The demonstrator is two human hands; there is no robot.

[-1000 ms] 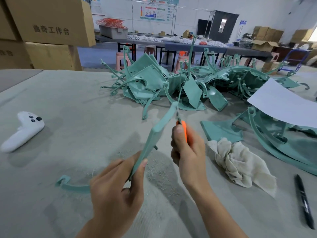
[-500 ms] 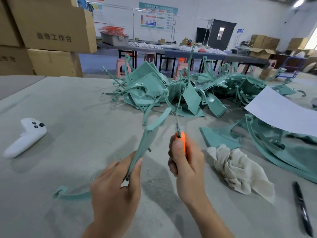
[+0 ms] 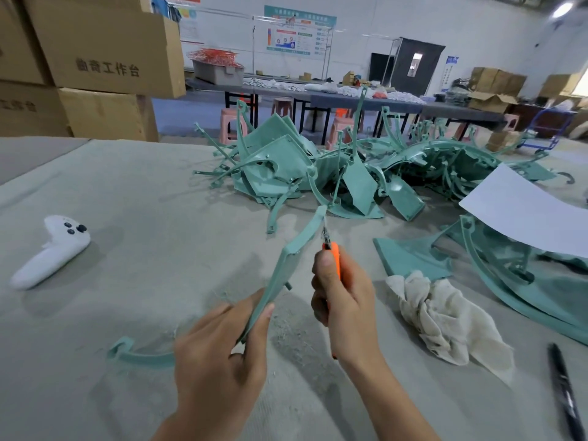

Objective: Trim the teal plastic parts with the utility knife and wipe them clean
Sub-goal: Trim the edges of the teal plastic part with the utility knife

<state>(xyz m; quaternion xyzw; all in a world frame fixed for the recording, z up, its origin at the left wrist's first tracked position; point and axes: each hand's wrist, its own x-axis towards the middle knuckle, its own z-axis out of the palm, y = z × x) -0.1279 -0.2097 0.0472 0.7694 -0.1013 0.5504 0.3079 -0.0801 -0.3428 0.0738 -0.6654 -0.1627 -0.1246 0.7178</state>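
Pinching the lower end of a slim teal part between thumb and fingers, the left hand sits at lower centre of the frame and holds the piece slanting up and away above the worktop. Just to its right, the right hand is curled round the orange utility knife, thumb along its back. The blade points away and meets the part's right edge near its top end.

A curved teal strip lies at lower left and runs behind the left hand; whether it joins the held part I cannot tell. At lower right a black marker lies on the worktop, and a crumpled off-white rag rests near the right hand. Above the rag lies a flat teal piece. A white controller sits at the left edge.

Farther back, at centre, is a tangled pile of teal parts, and a white sheet lies over more parts at the right. Cardboard boxes are stacked at upper left.
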